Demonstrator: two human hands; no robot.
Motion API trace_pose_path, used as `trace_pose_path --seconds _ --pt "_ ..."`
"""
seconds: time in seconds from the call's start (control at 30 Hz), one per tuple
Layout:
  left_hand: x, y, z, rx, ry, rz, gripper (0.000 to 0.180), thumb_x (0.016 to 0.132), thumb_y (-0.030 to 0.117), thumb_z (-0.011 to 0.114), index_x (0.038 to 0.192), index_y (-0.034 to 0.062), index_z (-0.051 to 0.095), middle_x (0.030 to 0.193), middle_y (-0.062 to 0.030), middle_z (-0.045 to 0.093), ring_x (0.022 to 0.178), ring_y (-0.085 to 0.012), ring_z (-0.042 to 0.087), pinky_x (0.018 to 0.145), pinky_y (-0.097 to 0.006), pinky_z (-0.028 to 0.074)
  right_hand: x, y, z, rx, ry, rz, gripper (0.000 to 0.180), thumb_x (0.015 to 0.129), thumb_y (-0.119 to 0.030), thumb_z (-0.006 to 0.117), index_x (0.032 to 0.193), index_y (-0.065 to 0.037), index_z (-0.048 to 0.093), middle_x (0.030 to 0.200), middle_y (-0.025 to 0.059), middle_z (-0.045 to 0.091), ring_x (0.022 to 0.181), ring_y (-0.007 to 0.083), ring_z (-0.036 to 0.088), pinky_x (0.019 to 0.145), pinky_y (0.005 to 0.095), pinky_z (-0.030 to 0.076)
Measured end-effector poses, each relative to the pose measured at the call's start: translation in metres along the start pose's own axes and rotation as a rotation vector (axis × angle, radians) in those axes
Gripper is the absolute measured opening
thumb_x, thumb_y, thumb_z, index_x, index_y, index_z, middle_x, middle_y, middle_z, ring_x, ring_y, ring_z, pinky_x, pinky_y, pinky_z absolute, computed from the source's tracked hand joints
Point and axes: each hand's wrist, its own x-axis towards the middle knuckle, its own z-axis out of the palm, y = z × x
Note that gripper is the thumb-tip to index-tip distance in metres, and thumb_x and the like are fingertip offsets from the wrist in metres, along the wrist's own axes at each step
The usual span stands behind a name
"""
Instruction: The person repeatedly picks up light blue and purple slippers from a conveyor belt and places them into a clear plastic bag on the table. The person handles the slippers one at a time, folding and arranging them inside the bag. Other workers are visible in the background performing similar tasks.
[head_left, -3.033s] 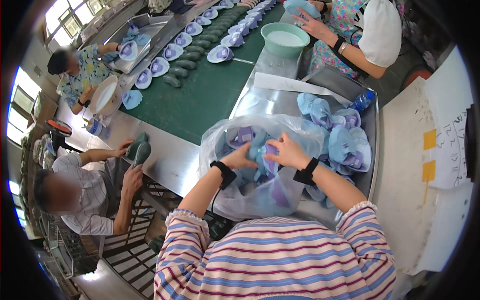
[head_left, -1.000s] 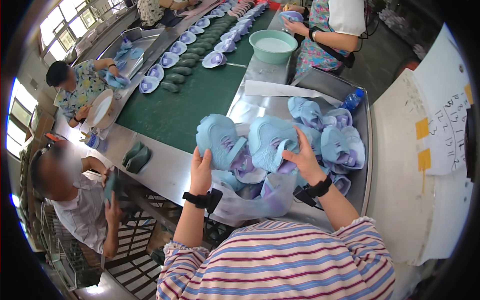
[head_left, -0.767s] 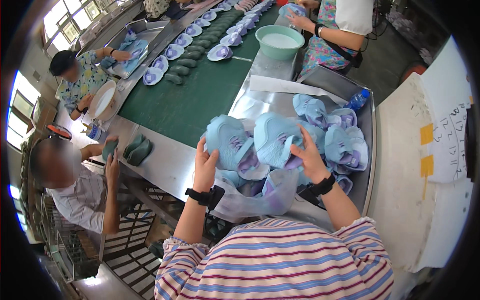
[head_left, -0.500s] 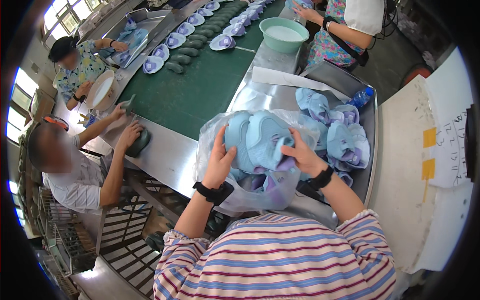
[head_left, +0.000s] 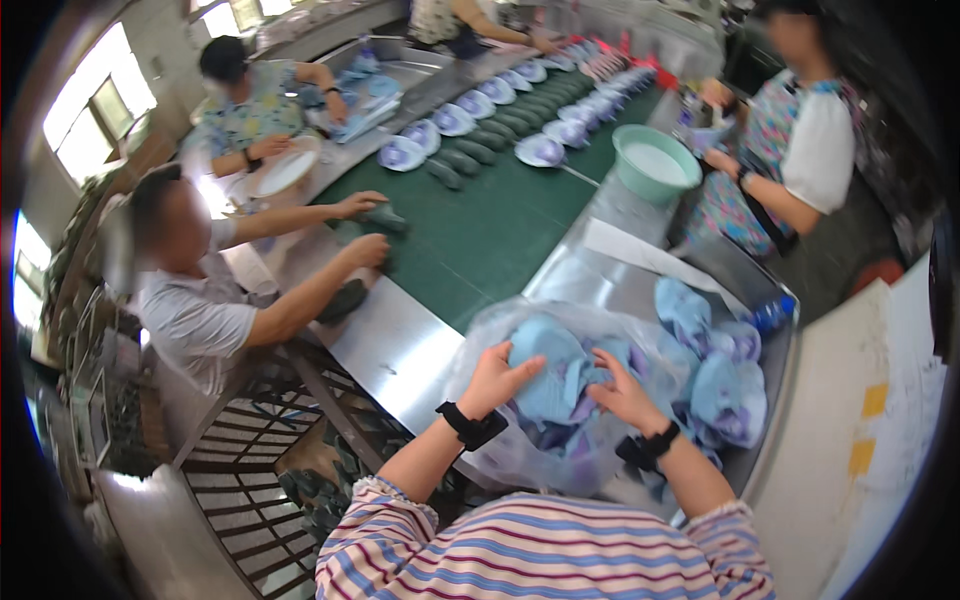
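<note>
Hands grip light-blue shoe uppers (head_left: pixel 560 375) inside a clear plastic bag (head_left: pixel 500 330). Left hand (head_left: pixel 497 377) and right hand (head_left: pixel 622 392) both clutch that bundle; more uppers (head_left: pixel 725 385) lie just right of the bag.

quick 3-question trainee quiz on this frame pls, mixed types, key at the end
1. True or false: both of the person's hands, left hand and right hand, are on the light blue shoe uppers inside the clear plastic bag.
2. What lies to the right of the bag on the metal tray? A) more blue and purple shoe uppers B) a stack of plates C) a toolbox
3. Fill in: the teal basin stands at the edge of the ____ belt (colour).

Key: 1 true; 2 A; 3 green
</note>
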Motion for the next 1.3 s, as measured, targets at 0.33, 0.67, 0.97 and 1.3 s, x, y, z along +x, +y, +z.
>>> trace_pose_path --seconds 0.33,0.67,0.97,1.3 --pt "0.038 -0.048 -0.135 0.090 0.379 -0.088 0.027 0.087 0.023 0.062 0.099 -0.0012 0.059 0.088 -0.0056 0.064 0.071 -0.0102 0.058 0.063 -0.026 0.046 -0.008 0.073 0.013 -1.092 -0.221 -0.479 0.040 0.077 -0.035 0.063 0.106 -0.009 0.059 0.113 0.0087 0.056 0.108 0.0270 0.049 0.083 0.0394 0.047" --pt "0.076 -0.063 -0.181 -0.495 0.369 -0.056 0.021 0.092 0.024 0.053 0.098 0.0054 0.059 0.089 -0.0010 0.063 0.075 -0.0107 0.059 0.068 -0.028 0.049 -0.008 0.062 0.017 -1.064 -0.187 -0.423 0.038 0.077 -0.034 0.063 0.108 -0.012 0.058 0.110 0.0039 0.056 0.107 0.0229 0.048 0.076 0.0406 0.045" --pt "0.157 -0.050 -0.223 0.451 0.470 0.079 0.038 0.074 0.033 0.063 0.068 -0.0046 0.061 0.056 -0.0165 0.057 0.051 -0.0250 0.058 0.054 -0.036 0.046 -0.001 0.068 0.012 -1.093 -0.228 -0.476 0.037 0.076 -0.037 0.063 0.104 -0.012 0.061 0.107 0.0033 0.058 0.104 0.0241 0.050 0.075 0.0391 0.046" --pt "0.182 0.016 -0.340 0.596 0.844 0.165 0.040 0.077 0.019 0.058 0.113 0.0013 0.055 0.097 -0.0203 0.063 0.090 -0.0330 0.061 0.078 -0.040 0.048 0.002 0.077 0.013 -1.081 -0.254 -0.501 0.040 0.077 -0.040 0.063 0.104 -0.012 0.060 0.107 0.0043 0.059 0.104 0.0249 0.050 0.076 0.0400 0.048"
